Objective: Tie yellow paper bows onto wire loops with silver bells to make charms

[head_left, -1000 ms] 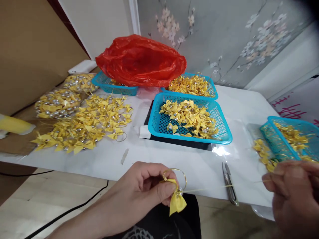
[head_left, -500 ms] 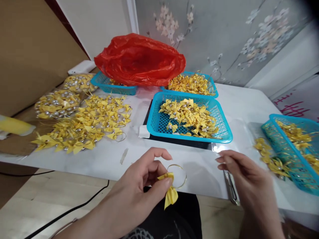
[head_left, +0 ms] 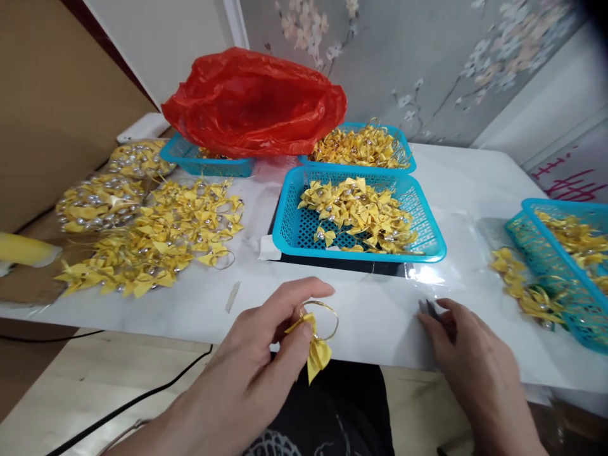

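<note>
Yellow fabric bow ornament [head_left: 319, 360] with round loop of thin gold cord [head_left: 337, 324]: held in front of the body, near front edge of smooth white table [head_left: 370, 291], with loop upward and pointed tail downward. Pinched between thumb and bent fingers of bare left hand [head_left: 259, 348], with index finger stretched out above the loop. Well apart, on the right side, bare right hand [head_left: 475, 364] closed around small grey metal snips [head_left: 431, 310], with only dark tips visible; cannot tell whether lifted from the table or resting on it. Beyond both hands, light-blue perforated plastic basket [head_left: 361, 256], partly filled with yellow bows with silvery beads [head_left: 356, 206]. On the left, loose heap of similar yellow bows [head_left: 166, 237]. At the back, crumpled red plastic bag [head_left: 256, 104], partly covering small light-blue basket [head_left: 213, 168]. Near right border of the view, tilted-looking light-blue mesh basket [head_left: 539, 253], with some more bows [head_left: 508, 272] just beside.
</note>
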Tool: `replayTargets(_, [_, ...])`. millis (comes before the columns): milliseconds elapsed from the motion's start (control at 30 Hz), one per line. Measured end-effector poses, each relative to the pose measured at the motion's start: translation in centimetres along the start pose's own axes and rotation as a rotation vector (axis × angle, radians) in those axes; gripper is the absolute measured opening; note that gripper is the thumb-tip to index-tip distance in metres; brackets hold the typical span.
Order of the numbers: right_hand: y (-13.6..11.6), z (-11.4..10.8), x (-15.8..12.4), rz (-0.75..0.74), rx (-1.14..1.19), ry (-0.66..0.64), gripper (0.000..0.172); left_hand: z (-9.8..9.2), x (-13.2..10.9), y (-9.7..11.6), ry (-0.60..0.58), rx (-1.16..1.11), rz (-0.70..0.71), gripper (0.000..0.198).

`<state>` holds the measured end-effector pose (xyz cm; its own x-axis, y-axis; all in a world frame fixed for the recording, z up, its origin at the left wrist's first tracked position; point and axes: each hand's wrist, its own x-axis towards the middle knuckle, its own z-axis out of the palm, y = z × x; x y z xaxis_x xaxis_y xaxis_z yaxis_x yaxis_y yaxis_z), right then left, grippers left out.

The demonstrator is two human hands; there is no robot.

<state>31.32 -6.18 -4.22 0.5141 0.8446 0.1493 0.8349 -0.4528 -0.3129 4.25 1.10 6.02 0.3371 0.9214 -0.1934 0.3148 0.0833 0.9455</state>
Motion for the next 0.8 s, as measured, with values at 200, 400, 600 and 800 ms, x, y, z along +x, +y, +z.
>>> replayTargets(200, [-2.7,-2.2,0.0,-0.182,0.342,-0.052,0.026,0.5,0.1,0.4,-0.025,0.065,0.027,0.045])
replayTargets(400, [-9.9,-4.6,-2.5,-0.102,1.255,-0.513,0.013,0.7,0.3,0.6,-0.085,0.028,-0.065,0.036])
replayTargets(600, [-12.0,-2.4,-2.4,0.199,1.54,-0.745,0.025,0.6,0.2,0.8,-0.138,-0.002,-0.144,0.037])
replayTargets(800, [-11.9,-2.5,-2.4,0.299,1.688,-0.882,0.029,-0.5,0.4,0.7,-0.167,0.126,0.147,0.03])
